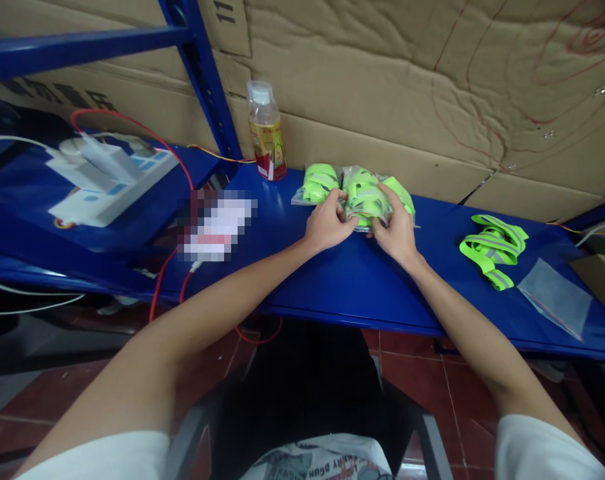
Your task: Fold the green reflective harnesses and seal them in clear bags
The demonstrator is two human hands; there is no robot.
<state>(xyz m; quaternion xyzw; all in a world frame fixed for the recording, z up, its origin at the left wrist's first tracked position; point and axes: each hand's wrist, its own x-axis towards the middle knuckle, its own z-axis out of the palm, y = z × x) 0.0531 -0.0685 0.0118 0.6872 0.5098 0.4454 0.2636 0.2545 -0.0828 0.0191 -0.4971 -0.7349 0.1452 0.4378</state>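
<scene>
A clear plastic bag holding a folded neon-green reflective strap [366, 202] lies on the blue shelf [342, 280], and both hands grip it. My left hand [327, 223] pinches its left edge with curled fingers. My right hand [395, 230] closes over its right side. Behind it lie more bagged green straps [320, 181], side by side against the cardboard wall.
A loose green reflective strap [493, 245] and an empty clear bag [555, 297] lie to the right. A drink bottle [266, 132] stands at the back by the blue upright. A white power strip [107, 183] with red cables sits on the left.
</scene>
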